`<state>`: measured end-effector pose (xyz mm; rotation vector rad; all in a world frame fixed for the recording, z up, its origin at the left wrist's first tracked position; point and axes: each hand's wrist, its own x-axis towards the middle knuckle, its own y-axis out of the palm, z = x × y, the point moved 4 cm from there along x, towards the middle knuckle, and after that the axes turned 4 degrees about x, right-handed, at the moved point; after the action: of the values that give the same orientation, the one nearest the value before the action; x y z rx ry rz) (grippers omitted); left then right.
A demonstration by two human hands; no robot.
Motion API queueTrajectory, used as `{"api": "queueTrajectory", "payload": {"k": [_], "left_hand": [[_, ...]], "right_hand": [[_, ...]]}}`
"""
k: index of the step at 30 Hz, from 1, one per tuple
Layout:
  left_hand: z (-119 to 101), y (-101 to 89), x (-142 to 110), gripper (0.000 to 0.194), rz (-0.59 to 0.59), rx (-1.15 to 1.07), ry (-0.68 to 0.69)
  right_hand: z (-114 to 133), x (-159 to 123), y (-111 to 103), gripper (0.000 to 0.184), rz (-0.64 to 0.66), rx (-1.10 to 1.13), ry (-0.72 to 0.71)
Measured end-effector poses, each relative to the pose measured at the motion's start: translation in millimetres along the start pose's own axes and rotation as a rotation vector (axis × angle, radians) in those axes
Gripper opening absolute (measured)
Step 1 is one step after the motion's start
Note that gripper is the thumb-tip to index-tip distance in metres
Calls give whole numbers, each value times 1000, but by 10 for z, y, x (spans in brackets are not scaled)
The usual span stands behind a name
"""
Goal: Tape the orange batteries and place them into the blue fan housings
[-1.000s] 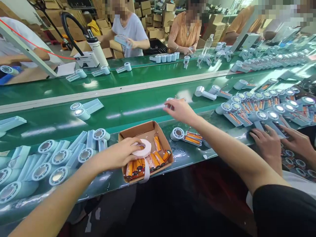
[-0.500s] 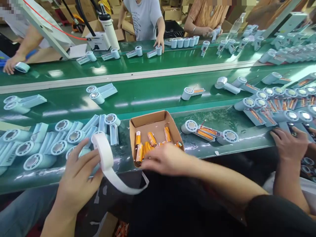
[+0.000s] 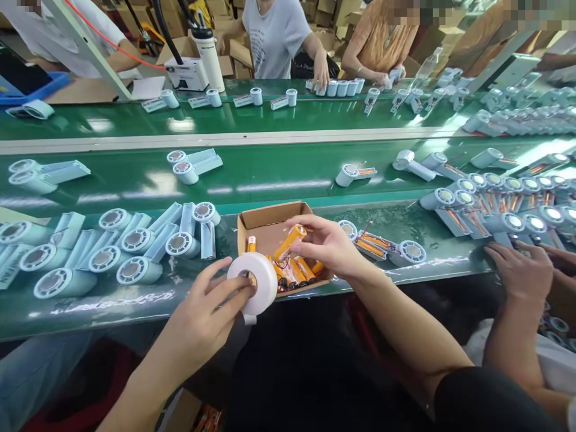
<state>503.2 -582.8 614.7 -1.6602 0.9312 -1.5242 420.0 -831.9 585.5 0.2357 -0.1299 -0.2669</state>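
My left hand point(image 3: 198, 321) has its fingers hooked into the core of a roll of white tape point(image 3: 266, 283), just in front of a small cardboard box point(image 3: 263, 217). A short loose end of the tape hangs under the roll. Over the box, my right hand point(image 3: 330, 247) pinches an orange battery point(image 3: 288, 242) between thumb and fingers, tilted, with its upper end toward me. Several more orange batteries point(image 3: 302, 271) with thin wires lie in the box, partly hidden by the tape and my right hand.
Light-blue handheld-fan housings point(image 3: 139, 270) crowd the bench at left. Wired housings point(image 3: 411, 252) with batteries stand right of the box. A green conveyor point(image 3: 270, 162) runs behind. A co-worker's hands point(image 3: 522, 270) are at far right; other people stand across the belt.
My right hand has lifted a battery from the box. My left hand has brought the tape roll right, turned its flat side toward me, and its long loose strip now shows only as a short end.
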Motion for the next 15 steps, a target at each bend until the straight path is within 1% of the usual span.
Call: {"api": "queueTrajectory", "payload": {"k": [2, 5, 8, 11, 15], "left_hand": [[-53, 9, 30, 41, 6, -6, 6], [-169, 16, 83, 41, 24, -48, 39], [-296, 24, 142, 44, 58, -76, 67], [-358, 42, 162, 46, 82, -89, 65], [-353, 132, 55, 52, 89, -201, 27]], "right_hand": [[56, -115, 7, 41, -51, 37, -50], [140, -239, 20, 37, -167, 32, -177], [156, -340, 32, 35, -236, 4, -244], [133, -430, 39, 30, -264, -59, -300], [110, -516, 71, 21, -220, -151, -408]]}}
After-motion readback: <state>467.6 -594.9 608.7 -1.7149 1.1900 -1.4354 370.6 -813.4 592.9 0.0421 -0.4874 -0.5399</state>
